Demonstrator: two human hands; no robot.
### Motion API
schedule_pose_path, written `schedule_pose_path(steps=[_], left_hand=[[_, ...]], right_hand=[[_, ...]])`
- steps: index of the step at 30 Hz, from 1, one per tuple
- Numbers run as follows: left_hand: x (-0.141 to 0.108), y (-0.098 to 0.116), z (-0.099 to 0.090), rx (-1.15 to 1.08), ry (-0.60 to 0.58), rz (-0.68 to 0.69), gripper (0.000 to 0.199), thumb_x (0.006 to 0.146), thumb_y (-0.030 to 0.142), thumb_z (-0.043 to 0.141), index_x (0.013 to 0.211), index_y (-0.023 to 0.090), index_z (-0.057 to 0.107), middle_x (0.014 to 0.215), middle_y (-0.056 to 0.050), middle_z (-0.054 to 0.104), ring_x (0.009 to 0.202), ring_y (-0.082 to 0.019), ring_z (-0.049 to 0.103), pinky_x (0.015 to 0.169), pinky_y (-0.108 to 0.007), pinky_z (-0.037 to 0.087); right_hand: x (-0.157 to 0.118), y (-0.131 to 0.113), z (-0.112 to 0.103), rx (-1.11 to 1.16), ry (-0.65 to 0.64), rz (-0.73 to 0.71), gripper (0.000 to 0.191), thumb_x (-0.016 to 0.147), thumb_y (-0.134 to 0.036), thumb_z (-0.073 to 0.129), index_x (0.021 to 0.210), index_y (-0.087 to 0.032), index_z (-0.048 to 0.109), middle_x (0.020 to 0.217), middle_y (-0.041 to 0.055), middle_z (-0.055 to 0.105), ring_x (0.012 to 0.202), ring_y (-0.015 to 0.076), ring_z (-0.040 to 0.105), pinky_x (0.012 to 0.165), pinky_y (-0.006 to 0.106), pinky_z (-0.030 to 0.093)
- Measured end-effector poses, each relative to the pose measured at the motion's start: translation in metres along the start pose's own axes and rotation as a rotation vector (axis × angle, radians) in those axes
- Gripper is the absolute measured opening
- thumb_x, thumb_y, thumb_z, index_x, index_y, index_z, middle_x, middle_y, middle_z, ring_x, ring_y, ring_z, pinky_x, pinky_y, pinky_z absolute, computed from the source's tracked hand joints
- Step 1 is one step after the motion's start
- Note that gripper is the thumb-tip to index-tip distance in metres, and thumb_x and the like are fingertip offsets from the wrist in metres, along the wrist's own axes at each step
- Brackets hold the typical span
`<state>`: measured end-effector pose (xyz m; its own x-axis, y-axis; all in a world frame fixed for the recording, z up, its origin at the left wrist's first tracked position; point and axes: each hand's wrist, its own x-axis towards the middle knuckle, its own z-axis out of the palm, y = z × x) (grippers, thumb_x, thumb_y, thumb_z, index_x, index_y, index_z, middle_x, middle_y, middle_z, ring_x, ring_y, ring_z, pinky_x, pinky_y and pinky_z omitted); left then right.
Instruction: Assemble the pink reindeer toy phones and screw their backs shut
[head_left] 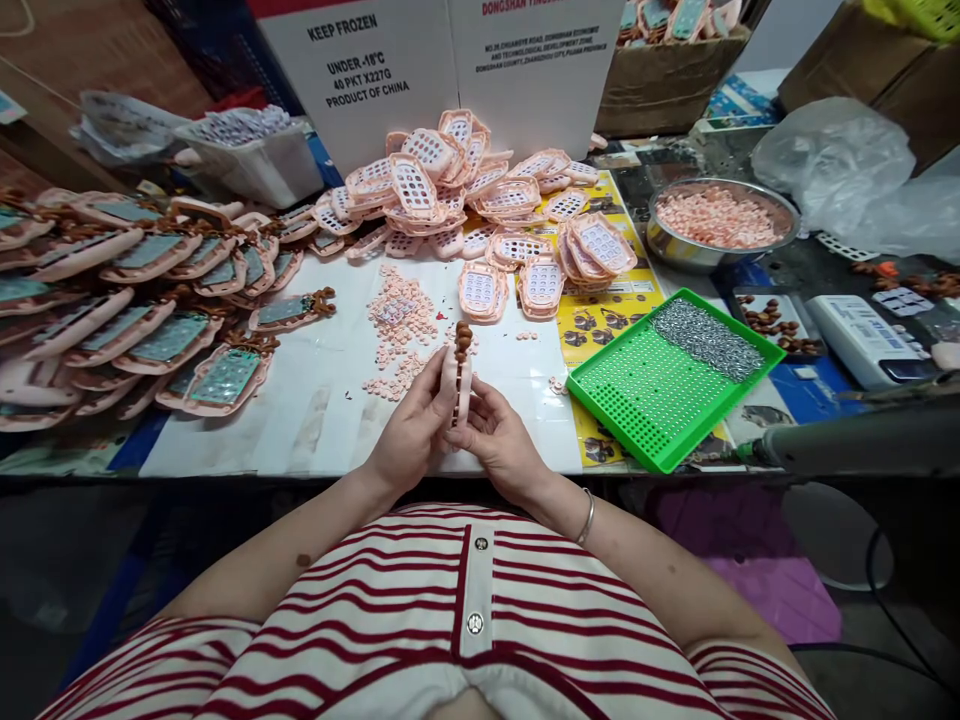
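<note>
Between my two hands a pink plastic toy phone casing (448, 385) is held upright on its edge, with a brown knobbed piece at its top. My left hand (411, 425) grips it from the left side. From the right, the fingers and thumb of my right hand (504, 437) close on the lower part. Just beyond lie small loose pink pieces (401, 315) on the white sheet (315, 400). Behind them is a heap of pink casing halves with button panels (412, 185). A pink half with a green circuit board (225, 378) lies to the left.
Stacked casing halves (142, 255) fill the left side. At right are a green tray (637, 410) of small metal screws (709, 340), a steel bowl (667, 250) of pink pieces and a grey tool (862, 440). A white carton (420, 85) stands behind the heap.
</note>
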<state>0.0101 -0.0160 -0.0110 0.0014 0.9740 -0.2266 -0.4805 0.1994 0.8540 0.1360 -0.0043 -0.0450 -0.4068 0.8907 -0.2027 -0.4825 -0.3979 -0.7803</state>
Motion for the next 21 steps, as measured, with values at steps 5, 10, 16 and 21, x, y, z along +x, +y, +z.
schedule_pose_path(steps=[5, 10, 16, 21], left_hand=[[0.004, 0.012, -0.011, 0.009, -0.086, -0.031, 0.067, 0.064, 0.042, 0.094, 0.124, 0.023, 0.071, 0.135, -0.009, 0.069, 0.119, -0.024, 0.066, 0.087, -0.026, 0.057], [0.008, 0.015, -0.025, -0.050, -0.189, -0.157, 0.062, 0.056, 0.045, 0.096, 0.107, 0.014, 0.079, 0.117, -0.014, 0.076, 0.096, -0.026, 0.073, 0.083, -0.033, 0.060], [0.005, 0.010, -0.019, -0.083, -0.082, -0.116, 0.055, 0.060, 0.026, 0.093, 0.111, 0.013, 0.078, 0.102, -0.010, 0.079, 0.087, -0.021, 0.073, 0.078, -0.027, 0.057], [0.002, 0.011, -0.014, -0.085, -0.103, -0.137, 0.076, 0.058, 0.024, 0.093, 0.130, 0.015, 0.070, 0.099, -0.008, 0.078, 0.090, -0.020, 0.073, 0.081, -0.026, 0.057]], right_hand=[[-0.008, -0.007, -0.009, -0.047, -0.172, 0.070, 0.069, 0.058, -0.028, 0.095, 0.121, -0.027, 0.067, 0.119, 0.0009, 0.072, 0.104, 0.0166, 0.065, 0.099, 0.034, 0.053], [-0.012, -0.012, -0.019, -0.187, -0.419, 0.056, 0.051, 0.071, -0.055, 0.084, 0.108, -0.021, 0.072, 0.091, 0.0004, 0.071, 0.081, 0.0160, 0.064, 0.080, 0.032, 0.055], [-0.019, -0.023, -0.011, -0.807, -0.200, -0.420, 0.056, 0.098, -0.048, 0.053, 0.149, -0.028, 0.047, 0.147, 0.0099, 0.060, 0.130, 0.0268, 0.061, 0.110, 0.043, 0.047], [-0.023, -0.026, -0.009, -0.996, -0.212, -0.502, 0.047, 0.102, -0.042, 0.045, 0.147, -0.027, 0.047, 0.133, 0.0114, 0.069, 0.110, 0.0266, 0.069, 0.092, 0.042, 0.055]])
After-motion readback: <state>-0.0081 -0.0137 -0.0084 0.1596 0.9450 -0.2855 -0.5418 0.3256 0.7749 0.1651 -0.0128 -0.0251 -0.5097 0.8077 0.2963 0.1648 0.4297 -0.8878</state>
